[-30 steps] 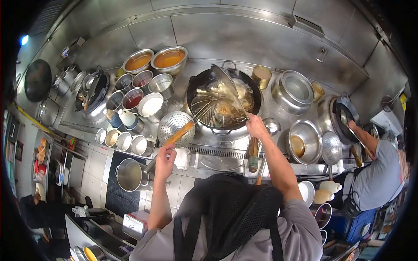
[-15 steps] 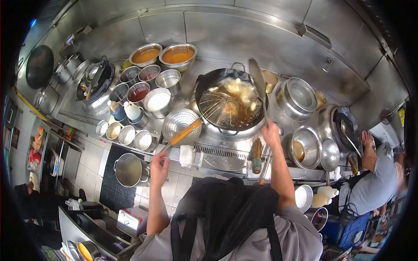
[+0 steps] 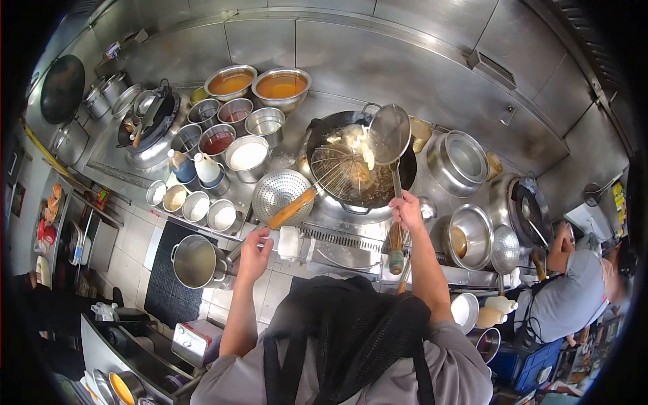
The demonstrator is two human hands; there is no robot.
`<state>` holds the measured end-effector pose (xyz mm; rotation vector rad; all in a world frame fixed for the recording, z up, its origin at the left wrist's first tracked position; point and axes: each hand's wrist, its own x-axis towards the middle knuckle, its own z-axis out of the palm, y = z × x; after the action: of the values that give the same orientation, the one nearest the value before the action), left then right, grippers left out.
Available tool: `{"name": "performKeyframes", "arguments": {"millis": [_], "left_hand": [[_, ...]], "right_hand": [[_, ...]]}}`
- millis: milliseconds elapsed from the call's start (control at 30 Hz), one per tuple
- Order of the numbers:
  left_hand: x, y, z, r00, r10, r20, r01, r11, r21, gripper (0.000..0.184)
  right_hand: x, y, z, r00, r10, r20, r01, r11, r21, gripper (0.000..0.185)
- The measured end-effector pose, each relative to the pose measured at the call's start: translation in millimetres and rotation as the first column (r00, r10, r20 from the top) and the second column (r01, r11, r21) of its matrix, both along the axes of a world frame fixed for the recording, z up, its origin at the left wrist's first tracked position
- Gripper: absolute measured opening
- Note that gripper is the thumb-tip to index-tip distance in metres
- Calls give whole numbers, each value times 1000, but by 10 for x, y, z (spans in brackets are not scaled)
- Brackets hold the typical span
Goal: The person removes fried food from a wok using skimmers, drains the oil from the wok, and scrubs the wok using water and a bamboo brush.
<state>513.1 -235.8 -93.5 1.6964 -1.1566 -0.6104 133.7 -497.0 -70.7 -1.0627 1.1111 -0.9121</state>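
Observation:
My right hand (image 3: 406, 210) is closed around the handle of a round, long-handled strainer (image 3: 390, 133), which is tilted over the right side of the wok (image 3: 413, 169). Pale food pieces (image 3: 358, 143) lie beside its rim, in bubbling brown oil. A wire spider strainer (image 3: 341, 169) rests across the wok's left side, with a small brown clump showing in or under its mesh. Its wooden handle (image 3: 293, 208) slants down to my left hand (image 3: 254, 255), whose curled fingers are at the handle's end. Beneath that handle sits a perforated metal ladle (image 3: 273, 190).
Left of the wok stand steel containers of sauces and white powder (image 3: 246, 155), squeeze bottles (image 3: 208, 170) and two bowls of orange liquid (image 3: 282, 86). A bamboo brush (image 3: 396, 250) lies at the front edge. Steel bowls (image 3: 472, 233) and another person (image 3: 574, 290) are at right.
The right hand's strainer has turned from edge-on to face-on and moved left over the wok. My right hand has shifted left and down. The other person's hand has lowered.

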Motion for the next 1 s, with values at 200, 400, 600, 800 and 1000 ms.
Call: {"name": "performKeyframes", "arguments": {"millis": [200,400,600,800,1000], "left_hand": [[34,-34,-62,1000,-9,-6,9,1000,-9,33],[84,79,-40,1000,7,-6,-7,1000,-4,32],[153,223,-126,999,43,-8,-42,998,40,32],[132,50,-166,1000,-17,4,16,999,31,33],[138,50,-159,999,-21,25,20,999,46,32]], "right_hand": [[240,-24,295,850,19,-526,-184,947,-262,16],[165,-237,133,547,-115,-829,-457,788,-412,41],[336,-9,183,632,-110,-767,-407,796,-449,44],[165,-230,-87,420,-96,-902,-516,793,-324,43],[192,771,80,618,-256,-743,-355,753,-555,45]]}}
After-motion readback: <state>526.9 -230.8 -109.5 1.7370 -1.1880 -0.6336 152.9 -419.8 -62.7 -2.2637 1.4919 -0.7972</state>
